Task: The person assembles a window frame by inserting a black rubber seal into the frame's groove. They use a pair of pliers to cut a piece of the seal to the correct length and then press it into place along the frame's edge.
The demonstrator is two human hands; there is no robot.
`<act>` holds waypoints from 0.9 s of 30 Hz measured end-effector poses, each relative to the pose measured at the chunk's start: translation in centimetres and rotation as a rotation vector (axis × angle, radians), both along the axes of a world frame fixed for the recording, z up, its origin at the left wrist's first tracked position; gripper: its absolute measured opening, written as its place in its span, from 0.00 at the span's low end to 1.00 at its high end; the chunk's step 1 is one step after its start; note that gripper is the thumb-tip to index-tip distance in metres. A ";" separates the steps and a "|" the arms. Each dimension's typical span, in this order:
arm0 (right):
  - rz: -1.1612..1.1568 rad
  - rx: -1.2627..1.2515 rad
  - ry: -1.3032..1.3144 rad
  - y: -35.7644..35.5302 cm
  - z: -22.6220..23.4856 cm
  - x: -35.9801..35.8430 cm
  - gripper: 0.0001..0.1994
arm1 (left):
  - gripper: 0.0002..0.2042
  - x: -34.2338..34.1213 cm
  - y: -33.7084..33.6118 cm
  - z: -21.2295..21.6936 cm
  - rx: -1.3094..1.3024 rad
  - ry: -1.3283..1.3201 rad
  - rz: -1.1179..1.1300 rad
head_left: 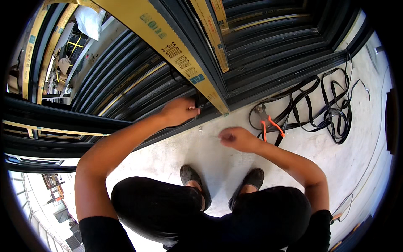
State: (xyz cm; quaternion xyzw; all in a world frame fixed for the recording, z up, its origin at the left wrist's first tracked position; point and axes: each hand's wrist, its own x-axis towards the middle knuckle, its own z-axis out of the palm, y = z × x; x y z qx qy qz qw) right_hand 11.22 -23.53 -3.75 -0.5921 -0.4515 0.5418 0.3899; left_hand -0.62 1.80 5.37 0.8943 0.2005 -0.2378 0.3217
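My left hand (180, 111) is closed at the edge of a stack of dark metal frame profiles (151, 90). A thin black strip (196, 99) runs up from its fingertips, pinched between thumb and fingers. Over the pale floor, a little to the right, my right hand (237, 139) has its fingers curled in. Whatever it may hold is hidden. Just above and between the hands ends a dark profile with yellow printed film (180, 52). Orange-handled pliers (263, 119) lie on the floor beyond my right hand.
Long black flat strips (310, 103) lie tangled on the floor at the right. More dark frames with yellow film (273, 46) stand across the top. My shoes (250, 179) are on the floor below my hands. A small metallic bit (200, 128) lies near the frame edge.
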 end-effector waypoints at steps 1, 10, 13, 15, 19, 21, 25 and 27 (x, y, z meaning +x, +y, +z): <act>-0.097 0.004 0.103 0.8 -0.6 -0.5 0.15 | 0.15 -0.4 -0.6 1.1 0.005 0.045 -0.002; -0.114 -0.202 1.256 4.2 3.4 -4.4 0.17 | 0.08 -4.8 -4.6 3.7 -0.821 0.045 0.532; -0.103 -0.274 1.392 3.5 4.1 -5.0 0.18 | 0.08 -5.1 -4.3 1.7 -0.940 -0.046 0.593; -0.147 -0.271 1.400 2.3 2.4 -5.7 0.18 | 0.08 -5.9 -4.5 1.1 -0.902 -0.053 0.611; -0.258 -0.216 1.374 1.6 1.8 -7.6 0.18 | 0.09 -6.2 -4.3 -0.6 -0.937 -0.044 0.625; -0.308 -0.216 1.349 1.2 1.9 -8.0 0.17 | 0.12 -5.7 -4.7 -1.1 -0.972 -0.038 0.539; -0.350 -0.222 1.316 0.7 2.0 -7.9 0.15 | 0.13 -4.3 -4.5 -2.4 -0.858 -0.033 0.419; -0.385 -0.169 1.151 0.5 1.4 -8.3 0.13 | 0.13 -3.9 -4.6 -2.3 -0.758 -0.055 0.378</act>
